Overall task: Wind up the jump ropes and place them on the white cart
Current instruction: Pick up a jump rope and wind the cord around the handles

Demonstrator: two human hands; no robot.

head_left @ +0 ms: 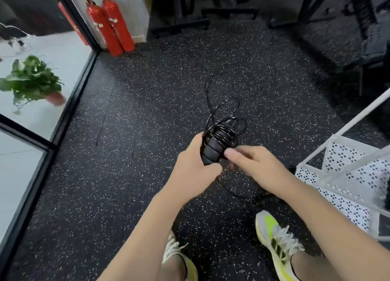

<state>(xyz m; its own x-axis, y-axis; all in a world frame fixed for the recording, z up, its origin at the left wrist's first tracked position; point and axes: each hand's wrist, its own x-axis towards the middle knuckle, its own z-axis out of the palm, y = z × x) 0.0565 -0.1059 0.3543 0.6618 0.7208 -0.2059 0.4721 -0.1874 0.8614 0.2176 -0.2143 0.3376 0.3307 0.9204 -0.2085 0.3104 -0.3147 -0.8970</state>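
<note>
Head view, nearest items first: two shoes (274, 238) with yellow-green panels stand on the speckled black floor (105, 175). Above them, the left hand (194, 162) is curled around the black handles (211, 154) of one jump rope (221, 133), gripping them upright. The cord is wound in several turns around the upper part of the handles; loose loops extend beyond the bundle toward the floor. The right hand (251, 160) has thumb and fingers closed in a pinch on the cord just beside the handles. A second stretch of black cord (232, 193) lies on the floor below the hands; its ends cannot be traced. One white cart (348, 175) with perforated shelves stands at right. Farther off: one potted plant (33, 80) at left, and two red fire extinguishers (111, 25) against the wall.
</note>
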